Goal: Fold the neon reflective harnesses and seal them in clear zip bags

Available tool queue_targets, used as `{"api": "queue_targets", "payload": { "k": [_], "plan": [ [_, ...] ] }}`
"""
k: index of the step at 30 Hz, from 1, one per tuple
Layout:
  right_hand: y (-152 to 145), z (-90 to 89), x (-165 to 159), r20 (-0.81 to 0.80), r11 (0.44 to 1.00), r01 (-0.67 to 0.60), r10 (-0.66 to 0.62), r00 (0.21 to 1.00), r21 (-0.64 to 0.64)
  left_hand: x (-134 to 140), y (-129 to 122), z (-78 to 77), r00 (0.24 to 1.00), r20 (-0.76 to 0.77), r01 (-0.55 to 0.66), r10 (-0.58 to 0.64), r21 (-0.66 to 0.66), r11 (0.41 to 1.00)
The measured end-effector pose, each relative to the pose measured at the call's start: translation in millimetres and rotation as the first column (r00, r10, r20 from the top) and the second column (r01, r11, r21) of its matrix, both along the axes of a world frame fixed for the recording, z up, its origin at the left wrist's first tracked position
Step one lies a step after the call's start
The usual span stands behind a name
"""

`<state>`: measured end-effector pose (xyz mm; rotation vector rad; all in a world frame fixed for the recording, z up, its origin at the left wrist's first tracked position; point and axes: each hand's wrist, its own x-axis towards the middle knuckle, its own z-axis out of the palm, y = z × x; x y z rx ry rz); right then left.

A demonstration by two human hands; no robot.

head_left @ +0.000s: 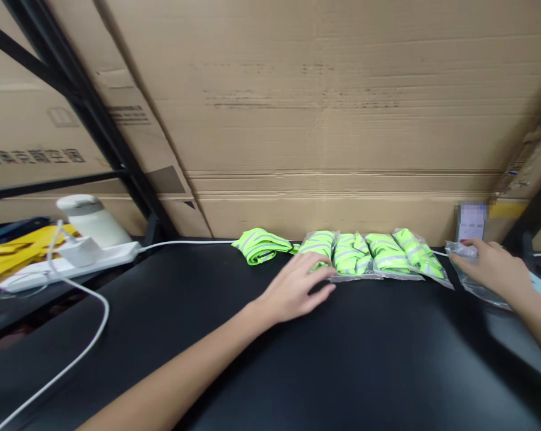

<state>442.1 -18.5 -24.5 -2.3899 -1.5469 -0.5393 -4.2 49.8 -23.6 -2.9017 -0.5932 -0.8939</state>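
My left hand (299, 287) is over the black table with its fingers apart, holding nothing. Its fingertips reach the front of the leftmost of several clear bags, each packed with a folded neon-green reflective strip garment (351, 254). Left of that row, a loose neon-green bundle with grey reflective stripes (262, 244) lies unbagged. At the far right, my right hand (492, 266) has its fingers closed on the edge of a clear plastic bag (488, 293). Part of that bag is hidden under the hand and wrist.
A phone (472, 221) leans upright behind my right hand. At left sit a white bottle (94, 221), a white power strip (117, 254) with a charger, and yellow strips (25, 251). Cardboard (319, 120) walls the back; a black metal frame (90, 120) rises at left.
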Motion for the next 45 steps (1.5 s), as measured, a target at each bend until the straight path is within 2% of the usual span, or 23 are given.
{"api": "queue_targets", "payload": {
  "k": [3,5,7,9,10,13,15,17,21,23,25,27,28,29,32,34,36,38,40,43,45],
  "plan": [
    [1.1,-13.0,14.5,-0.051,0.995,0.030,-0.035,0.998,-0.096,-29.5,34.7,11.1,0.962,0.133,-0.251,0.239,0.083,0.964],
    [3.2,-19.1,20.4,-0.100,0.992,-0.008,-0.005,0.995,-0.127,-55.6,59.1,12.7,0.864,0.212,-0.479,0.457,0.061,0.876],
    [4.7,-20.2,21.4,-0.131,0.992,-0.033,0.017,0.991,-0.123,-81.4,79.4,8.6,0.738,0.214,-0.649,0.640,-0.035,0.760],
    [4.6,-15.6,16.7,-0.132,0.994,-0.038,0.025,0.991,-0.100,-102.0,93.1,0.4,0.659,0.140,-0.716,0.739,-0.185,0.673],
    [3.9,-11.6,12.1,-0.130,0.996,-0.042,0.031,0.991,-0.082,-109.3,97.4,-4.1,0.651,0.088,-0.718,0.754,-0.251,0.649],
    [0.5,2.9,-8.3,-0.104,0.992,-0.101,0.109,0.989,0.074,-119.1,103.4,-14.2,0.716,-0.024,-0.646,0.698,-0.403,0.648],
    [-1.0,9.2,-24.1,-0.046,0.947,-0.189,0.208,0.977,0.259,-118.9,105.1,-16.0,0.751,-0.026,-0.597,0.660,-0.454,0.662],
    [-0.4,9.9,-37.9,0.011,0.883,-0.288,0.306,0.952,0.372,-116.4,106.0,-14.0,0.746,0.016,-0.581,0.666,-0.474,0.662],
    [4.2,2.4,-56.1,0.076,0.824,-0.418,0.423,0.903,0.382,-106.4,100.7,-2.3,0.715,0.124,-0.536,0.689,-0.535,0.653],
    [3.8,1.9,-66.1,0.116,0.778,-0.480,0.477,0.871,0.405,-96.5,91.5,6.4,0.717,0.244,-0.390,0.653,-0.636,0.666],
    [-0.9,5.8,-82.7,0.139,0.706,-0.557,0.559,0.817,0.437,-82.7,77.7,16.0,0.708,0.401,-0.155,0.581,-0.714,0.682],
    [-8.9,11.9,-108.2,0.139,0.629,-0.633,0.651,0.746,0.451,-66.5,60.8,24.8,0.696,0.507,0.048,0.508,-0.739,0.672],
    [-13.2,14.8,-124.1,0.127,0.600,-0.668,0.695,0.708,0.440,-58.0,51.8,28.3,0.693,0.542,0.147,0.474,-0.751,0.644],
    [-17.1,17.3,-141.4,0.104,0.570,-0.705,0.742,0.662,0.423,-49.6,42.7,31.0,0.691,0.566,0.250,0.450,-0.771,0.586],
    [-21.3,21.9,-195.3,-0.100,0.517,-0.769,0.848,0.521,0.377,-26.3,15.9,32.5,0.700,0.593,0.505,0.398,-0.805,0.311],
    [-15.8,24.0,-227.0,-0.291,0.514,-0.761,0.856,0.426,0.396,-13.6,-0.5,28.4,0.719,0.593,0.591,0.362,-0.796,0.131],
    [-5.5,26.0,-251.4,-0.403,0.512,-0.728,0.848,0.345,0.455,-4.5,-13.7,21.6,0.755,0.579,0.611,0.308,-0.792,-0.010],
    [5.7,27.2,-267.3,-0.437,0.501,-0.674,0.854,0.283,0.543,-0.4,-21.4,14.1,0.781,0.570,0.607,0.255,-0.790,-0.092],
    [14.5,27.4,-274.8,-0.416,0.480,-0.643,0.870,0.263,0.597,-2.1,-21.7,7.2,0.808,0.554,0.584,0.200,-0.797,-0.156],
    [21.5,29.8,-274.6,-0.411,0.516,-0.653,0.852,0.325,0.553,-12.3,-10.9,-0.2,0.874,0.479,0.483,0.078,-0.841,-0.244],
    [23.9,38.5,-270.2,-0.403,0.560,-0.662,0.826,0.395,0.499,-19.8,-0.7,-3.0,0.898,0.438,0.434,0.042,-0.868,-0.242]
  ]
}}
